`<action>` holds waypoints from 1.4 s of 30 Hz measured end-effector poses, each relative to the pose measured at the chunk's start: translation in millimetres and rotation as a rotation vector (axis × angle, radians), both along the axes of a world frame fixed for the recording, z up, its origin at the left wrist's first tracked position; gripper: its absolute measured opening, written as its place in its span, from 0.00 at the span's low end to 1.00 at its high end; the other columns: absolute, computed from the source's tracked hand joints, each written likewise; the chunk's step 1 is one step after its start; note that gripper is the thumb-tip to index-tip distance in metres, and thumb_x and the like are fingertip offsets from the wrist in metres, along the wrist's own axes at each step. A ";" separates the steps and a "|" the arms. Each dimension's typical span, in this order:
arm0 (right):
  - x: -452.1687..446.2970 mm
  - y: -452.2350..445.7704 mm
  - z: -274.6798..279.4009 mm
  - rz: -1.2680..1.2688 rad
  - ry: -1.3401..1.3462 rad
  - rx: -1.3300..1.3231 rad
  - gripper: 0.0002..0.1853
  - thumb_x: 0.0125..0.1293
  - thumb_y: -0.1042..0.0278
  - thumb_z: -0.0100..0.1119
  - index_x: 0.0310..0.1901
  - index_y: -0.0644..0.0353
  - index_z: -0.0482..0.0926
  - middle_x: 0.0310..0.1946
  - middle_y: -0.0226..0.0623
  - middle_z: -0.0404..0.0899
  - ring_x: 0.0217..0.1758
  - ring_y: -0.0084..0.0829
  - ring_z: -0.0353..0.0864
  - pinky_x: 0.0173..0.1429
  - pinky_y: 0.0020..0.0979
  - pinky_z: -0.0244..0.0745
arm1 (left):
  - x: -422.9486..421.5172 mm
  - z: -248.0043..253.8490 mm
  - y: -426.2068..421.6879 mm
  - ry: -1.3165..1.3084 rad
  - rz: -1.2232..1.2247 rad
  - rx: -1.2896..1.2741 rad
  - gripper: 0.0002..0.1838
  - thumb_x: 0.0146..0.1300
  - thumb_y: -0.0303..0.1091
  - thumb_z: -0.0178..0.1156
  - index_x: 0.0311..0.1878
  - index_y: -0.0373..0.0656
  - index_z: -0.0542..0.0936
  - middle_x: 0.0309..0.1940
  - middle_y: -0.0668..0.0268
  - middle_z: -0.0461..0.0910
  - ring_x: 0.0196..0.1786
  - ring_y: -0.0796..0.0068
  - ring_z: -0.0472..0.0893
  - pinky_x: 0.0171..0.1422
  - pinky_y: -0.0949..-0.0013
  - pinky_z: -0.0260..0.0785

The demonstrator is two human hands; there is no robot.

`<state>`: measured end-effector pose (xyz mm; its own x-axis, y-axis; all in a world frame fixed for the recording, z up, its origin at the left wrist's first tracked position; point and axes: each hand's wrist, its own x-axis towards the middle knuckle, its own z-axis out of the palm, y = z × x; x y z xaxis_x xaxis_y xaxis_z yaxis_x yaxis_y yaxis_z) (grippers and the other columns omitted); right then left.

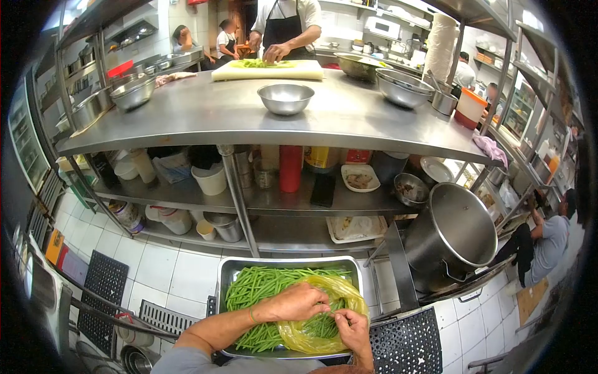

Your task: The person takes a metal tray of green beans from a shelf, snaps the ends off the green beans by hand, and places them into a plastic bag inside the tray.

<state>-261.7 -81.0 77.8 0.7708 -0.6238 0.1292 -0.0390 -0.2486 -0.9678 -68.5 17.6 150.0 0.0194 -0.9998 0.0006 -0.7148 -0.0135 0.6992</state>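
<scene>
Low in the head view, a metal pan (222, 283) holds a heap of green beans (258, 290). On its right side lies an open yellow plastic bag (299, 336) with more green beans (321, 325) inside. My left hand (293, 303), with a thin band at the wrist, is over the beans and the bag, its fingers curled together. Close beside it, my right hand (354, 330) is at the bag's right part, thumb and fingers pinched. The fingertips of both hands nearly meet above the bag's opening. Whatever they pinch is too small to make out.
Ahead stands a steel table (187, 118) with a metal bowl (286, 100) near its front edge. Across it, a person in a dark apron (283, 40) works at a cutting board (268, 73). A large pot (448, 237) stands at right. Someone crouches far right (551, 240).
</scene>
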 end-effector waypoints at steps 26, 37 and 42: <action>1.0 8.2 5.5 0.091 -0.228 0.833 0.07 0.74 0.67 0.56 0.42 0.63 0.77 0.19 0.22 0.66 0.17 0.14 0.58 0.20 0.21 0.51 | -10.3 8.1 5.6 0.527 0.133 -0.322 0.09 0.74 0.30 0.50 0.50 0.34 0.72 0.44 0.58 0.86 0.39 0.72 0.84 0.47 0.67 0.78; 0.6 10.6 10.1 0.043 -0.316 0.747 0.08 0.74 0.66 0.56 0.44 0.63 0.76 0.19 0.22 0.64 0.17 0.15 0.55 0.20 0.21 0.52 | -11.5 5.1 7.1 0.552 0.225 -0.374 0.09 0.73 0.32 0.53 0.48 0.36 0.75 0.36 0.58 0.84 0.39 0.67 0.84 0.46 0.66 0.75; 3.1 5.8 9.6 0.015 -0.335 0.685 0.09 0.74 0.66 0.56 0.43 0.64 0.75 0.19 0.22 0.64 0.17 0.14 0.56 0.20 0.21 0.52 | -9.5 13.8 7.0 0.385 0.178 -0.347 0.11 0.72 0.35 0.57 0.49 0.38 0.78 0.39 0.58 0.85 0.40 0.69 0.85 0.45 0.68 0.75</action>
<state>-258.7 -75.2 87.5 0.7679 -0.6383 -0.0549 0.2822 0.4140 -0.8654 -78.0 24.6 163.8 0.2523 -0.9234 0.2894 -0.4137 0.1674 0.8949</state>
